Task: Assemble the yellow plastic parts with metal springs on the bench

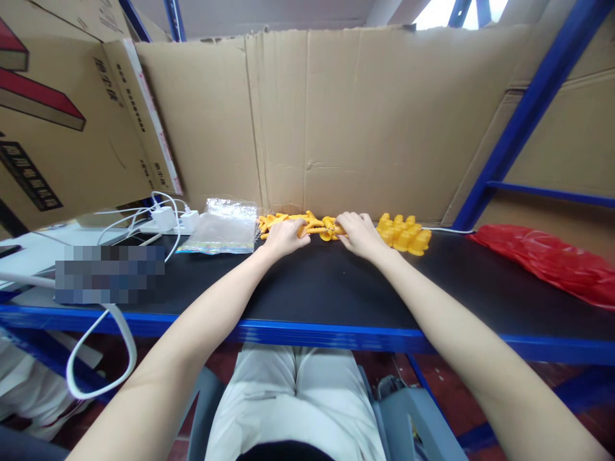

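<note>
My left hand (287, 239) is closed, its fingers wrapped round part of the orange branched pieces (313, 224) at the back of the black tabletop. From the right, my right hand (361, 234) grips the other end of an orange branched piece, fingertips bent over it. Between the two hands lies a yellow round-based piece (327, 232), partly covered by the branches. Right beside my right hand stands a cluster of yellow cup-like pieces (405, 234). Small metal-looking bits (262, 225) show left of my left hand, too small to name.
A clear plastic bag (223, 225) lies left of the pieces. White chargers (166, 219) with cables and a blurred-out object (110, 274) are farther left. A red plastic bag (542, 256) sits at right. Cardboard (384, 121) walls the back; a blue rail (331, 334) edges the front.
</note>
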Tool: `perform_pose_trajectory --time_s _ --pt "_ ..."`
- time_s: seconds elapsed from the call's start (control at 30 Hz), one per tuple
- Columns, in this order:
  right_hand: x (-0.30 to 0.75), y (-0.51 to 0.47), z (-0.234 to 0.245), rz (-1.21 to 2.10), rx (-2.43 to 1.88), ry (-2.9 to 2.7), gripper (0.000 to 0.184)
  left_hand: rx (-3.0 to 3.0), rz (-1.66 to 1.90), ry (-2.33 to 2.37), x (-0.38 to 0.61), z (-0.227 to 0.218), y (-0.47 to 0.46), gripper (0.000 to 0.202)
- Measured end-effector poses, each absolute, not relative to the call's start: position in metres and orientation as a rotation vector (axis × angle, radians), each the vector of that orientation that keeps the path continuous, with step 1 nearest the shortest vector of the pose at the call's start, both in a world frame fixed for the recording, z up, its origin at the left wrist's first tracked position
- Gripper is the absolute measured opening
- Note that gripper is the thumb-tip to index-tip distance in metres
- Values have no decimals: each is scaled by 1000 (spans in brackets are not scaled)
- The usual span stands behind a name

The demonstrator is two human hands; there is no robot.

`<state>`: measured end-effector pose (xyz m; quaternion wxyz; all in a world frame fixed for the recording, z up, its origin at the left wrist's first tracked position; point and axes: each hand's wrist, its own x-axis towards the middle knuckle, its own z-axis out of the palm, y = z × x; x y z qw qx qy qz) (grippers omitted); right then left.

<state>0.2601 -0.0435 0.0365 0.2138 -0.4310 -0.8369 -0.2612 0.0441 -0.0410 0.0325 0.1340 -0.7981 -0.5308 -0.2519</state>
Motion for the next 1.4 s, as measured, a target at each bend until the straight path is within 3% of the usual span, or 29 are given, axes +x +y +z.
perform_pose_trajectory --time_s 0.57,0.87,1.13,1.4 --pt "338 -14 49 -334 -1786 -1796 25 -2151 -812 -1715 21 23 -17 30" --pt "332 -18 51 -322 -1696 -1807 27 -2176 -895 -1700 18 21 -17 29" --pt "332 -2 24 -316 -1694 -1930 26 -2190 -917 -1648 14 22 -13 26" --pt "346 12 8 -265 -1821 -1986 33 -2220 -807 -1616 10 20 -14 36"
